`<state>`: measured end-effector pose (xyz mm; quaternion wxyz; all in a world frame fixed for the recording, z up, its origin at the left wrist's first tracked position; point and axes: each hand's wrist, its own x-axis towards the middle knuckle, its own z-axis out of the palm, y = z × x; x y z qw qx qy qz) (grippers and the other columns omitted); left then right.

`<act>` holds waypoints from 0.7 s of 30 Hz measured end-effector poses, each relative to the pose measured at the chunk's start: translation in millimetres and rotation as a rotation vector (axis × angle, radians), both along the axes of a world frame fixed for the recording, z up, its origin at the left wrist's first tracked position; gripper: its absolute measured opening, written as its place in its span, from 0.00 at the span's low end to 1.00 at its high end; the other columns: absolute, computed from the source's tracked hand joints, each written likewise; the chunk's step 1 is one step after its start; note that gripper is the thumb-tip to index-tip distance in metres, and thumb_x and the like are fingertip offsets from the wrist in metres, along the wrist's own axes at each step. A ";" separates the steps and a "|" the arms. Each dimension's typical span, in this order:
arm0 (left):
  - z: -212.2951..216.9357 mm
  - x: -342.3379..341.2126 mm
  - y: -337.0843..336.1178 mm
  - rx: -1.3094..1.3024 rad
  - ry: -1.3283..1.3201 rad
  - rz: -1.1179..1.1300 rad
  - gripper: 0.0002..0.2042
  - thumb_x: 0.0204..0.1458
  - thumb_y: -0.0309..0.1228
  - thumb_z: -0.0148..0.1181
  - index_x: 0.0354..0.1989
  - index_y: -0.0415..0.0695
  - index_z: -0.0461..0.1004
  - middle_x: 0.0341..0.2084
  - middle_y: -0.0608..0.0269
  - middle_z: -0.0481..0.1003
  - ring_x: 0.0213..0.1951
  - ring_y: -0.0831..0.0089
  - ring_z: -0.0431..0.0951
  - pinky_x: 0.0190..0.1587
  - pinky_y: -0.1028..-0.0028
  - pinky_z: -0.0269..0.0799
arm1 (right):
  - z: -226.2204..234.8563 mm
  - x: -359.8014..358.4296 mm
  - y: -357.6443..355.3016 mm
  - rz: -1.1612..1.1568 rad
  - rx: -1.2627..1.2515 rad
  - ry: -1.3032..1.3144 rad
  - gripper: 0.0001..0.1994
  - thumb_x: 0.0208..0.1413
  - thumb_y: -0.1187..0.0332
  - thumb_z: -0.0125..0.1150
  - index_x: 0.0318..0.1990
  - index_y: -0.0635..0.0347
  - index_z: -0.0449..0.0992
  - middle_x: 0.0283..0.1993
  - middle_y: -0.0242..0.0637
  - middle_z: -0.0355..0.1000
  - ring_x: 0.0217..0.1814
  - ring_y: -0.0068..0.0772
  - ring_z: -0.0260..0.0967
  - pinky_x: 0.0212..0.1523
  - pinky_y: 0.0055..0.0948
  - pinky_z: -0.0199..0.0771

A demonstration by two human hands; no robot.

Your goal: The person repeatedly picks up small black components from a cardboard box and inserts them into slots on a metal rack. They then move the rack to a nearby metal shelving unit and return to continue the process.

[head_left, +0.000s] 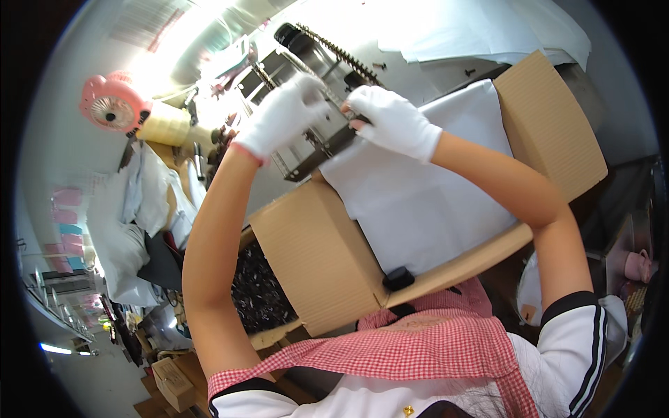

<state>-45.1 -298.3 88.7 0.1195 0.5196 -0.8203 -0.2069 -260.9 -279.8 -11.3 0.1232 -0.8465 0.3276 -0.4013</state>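
Note:
Both my hands wear white gloves and are raised over a metal bench fixture (296, 150) with rails and bars. My left hand (286, 115) is blurred by motion beside a thin metal strip, its fingers curled but unclear. To its right, my right hand (397, 125) has thumb and fingertips pinched together at the strip's lower end. Bare fingertips show there around a small dark piece too hidden to name. Below my hands lies an open cardboard box (317, 261) lined with a white sheet (432, 202). A small black block (398, 279) rests on the near edge.
A bin of small black pieces (258, 292) stands left of the box. A pink fan (115, 104) and a yellow spool (166, 124) are at upper left. A toothed dark strip (341, 56) lies beyond my hands; loose screws (470, 72) lie on the metal bench.

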 end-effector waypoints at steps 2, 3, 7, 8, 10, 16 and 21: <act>-14.3 9.3 -59.4 -0.173 0.003 0.149 0.26 0.52 0.37 0.66 0.57 0.37 0.70 0.46 0.50 0.77 0.48 0.60 0.77 0.57 0.66 0.68 | 2.7 32.4 -31.5 -0.208 0.080 0.152 0.16 0.52 0.62 0.66 0.43 0.60 0.72 0.40 0.45 0.72 0.44 0.47 0.73 0.47 0.41 0.75; -20.6 14.8 -88.9 -0.203 -0.036 0.195 0.29 0.51 0.37 0.67 0.59 0.37 0.68 0.48 0.48 0.76 0.50 0.58 0.75 0.59 0.65 0.66 | 2.9 41.8 -42.6 -0.197 0.045 0.071 0.18 0.51 0.60 0.67 0.44 0.61 0.72 0.41 0.48 0.72 0.45 0.48 0.74 0.47 0.42 0.75; -35.9 34.7 -163.5 -0.231 -0.085 0.219 0.44 0.39 0.42 0.74 0.66 0.40 0.59 0.58 0.42 0.63 0.61 0.50 0.62 0.65 0.59 0.58 | -2.3 60.8 -65.6 -0.207 0.378 0.093 0.16 0.56 0.63 0.60 0.48 0.62 0.71 0.40 0.52 0.77 0.43 0.53 0.77 0.43 0.47 0.77; -35.5 35.6 -174.3 -0.278 -0.101 0.175 0.44 0.38 0.44 0.74 0.65 0.43 0.61 0.56 0.42 0.65 0.60 0.49 0.63 0.65 0.57 0.58 | -4.4 61.0 -66.8 -0.193 0.435 0.110 0.15 0.58 0.65 0.56 0.50 0.61 0.71 0.38 0.52 0.78 0.40 0.53 0.78 0.43 0.48 0.77; -29.8 33.9 -191.7 -0.318 -0.199 0.145 0.41 0.38 0.48 0.74 0.62 0.48 0.66 0.53 0.46 0.70 0.58 0.49 0.66 0.64 0.56 0.59 | -9.4 59.3 -66.0 -0.187 0.478 0.096 0.16 0.58 0.69 0.49 0.53 0.62 0.70 0.35 0.53 0.78 0.38 0.55 0.78 0.42 0.49 0.77; -38.3 28.3 -226.1 -0.315 -0.259 0.156 0.36 0.40 0.51 0.70 0.58 0.48 0.72 0.53 0.56 0.76 0.57 0.56 0.72 0.62 0.61 0.65 | -14.5 59.1 -73.2 -0.155 0.512 0.186 0.26 0.59 0.66 0.55 0.63 0.67 0.65 0.32 0.49 0.79 0.36 0.50 0.79 0.38 0.44 0.79; -69.9 33.7 -261.1 -0.383 -0.340 0.238 0.37 0.40 0.42 0.69 0.62 0.46 0.69 0.51 0.51 0.75 0.50 0.57 0.77 0.57 0.64 0.70 | -12.8 59.1 -74.5 -0.128 0.480 0.241 0.23 0.58 0.71 0.51 0.61 0.68 0.67 0.34 0.50 0.79 0.36 0.49 0.80 0.37 0.43 0.80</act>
